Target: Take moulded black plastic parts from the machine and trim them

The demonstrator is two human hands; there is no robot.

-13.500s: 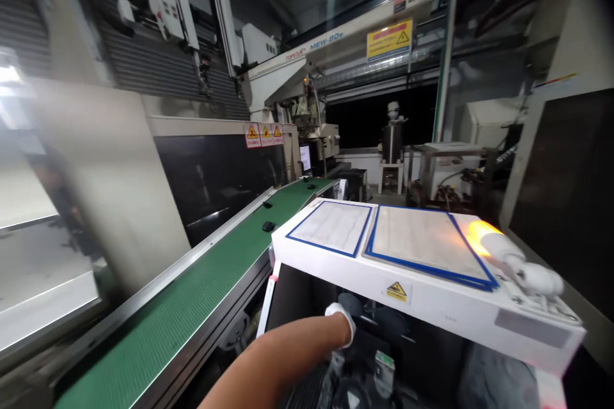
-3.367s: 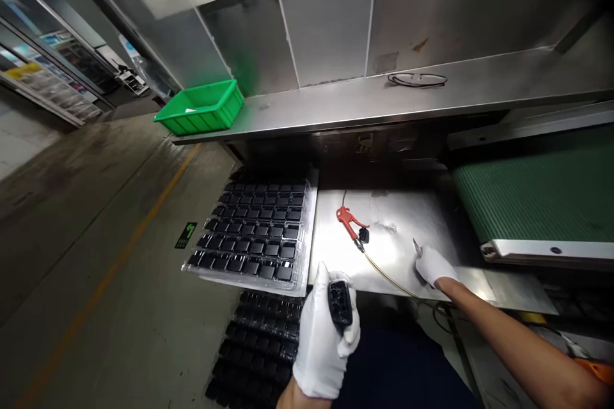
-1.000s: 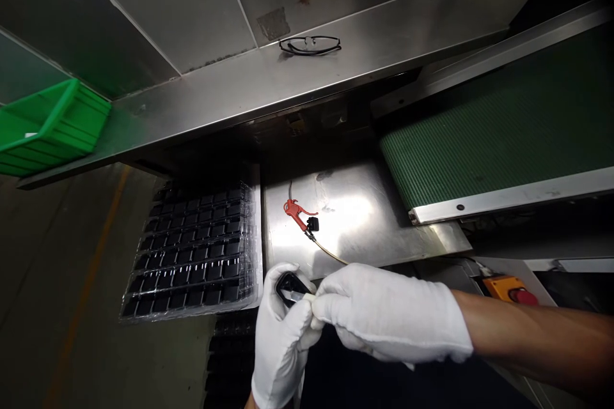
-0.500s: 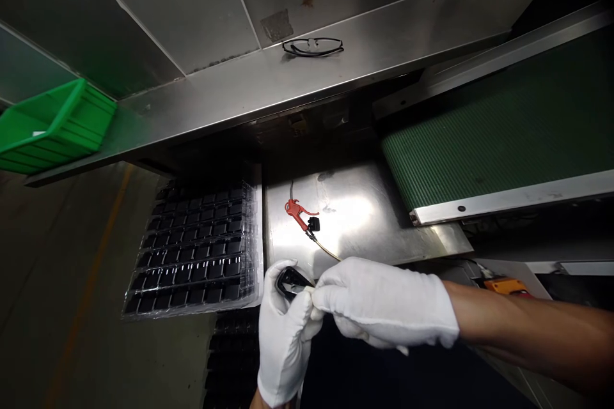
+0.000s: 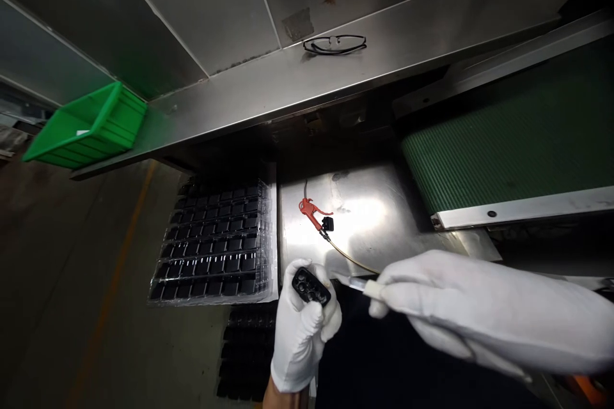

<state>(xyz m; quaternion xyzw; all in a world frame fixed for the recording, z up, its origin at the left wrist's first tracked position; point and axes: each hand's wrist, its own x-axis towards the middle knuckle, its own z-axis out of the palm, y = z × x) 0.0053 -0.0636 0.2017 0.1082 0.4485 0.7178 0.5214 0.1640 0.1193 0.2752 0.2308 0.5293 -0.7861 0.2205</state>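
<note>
My left hand [image 5: 298,332], in a white glove, is closed around a small black oblong plastic part [image 5: 309,286] with round hollows in its upturned face. To the right, my white-gloved right hand [image 5: 441,300] grips a small knife [image 5: 370,288] by its pale handle. The knife's thin blade points left toward the black part, with a small gap between them. Just beyond my hands a red air blow gun [image 5: 313,212] lies on the metal bench [image 5: 355,185], and a small black piece [image 5: 328,223] rests against it.
Left of the bench, clear plastic trays [image 5: 213,246] hold many black parts, with another tray [image 5: 244,358] lower down. A green bin [image 5: 115,118] and eyeglasses [image 5: 336,45] sit on the metal shelf [image 5: 230,108]. At right runs a green conveyor belt [image 5: 518,140].
My right hand has pulled away to the right from the left hand, and the knife now shows. The black part has turned, its hollowed face now visible. The whole view has shifted slightly.
</note>
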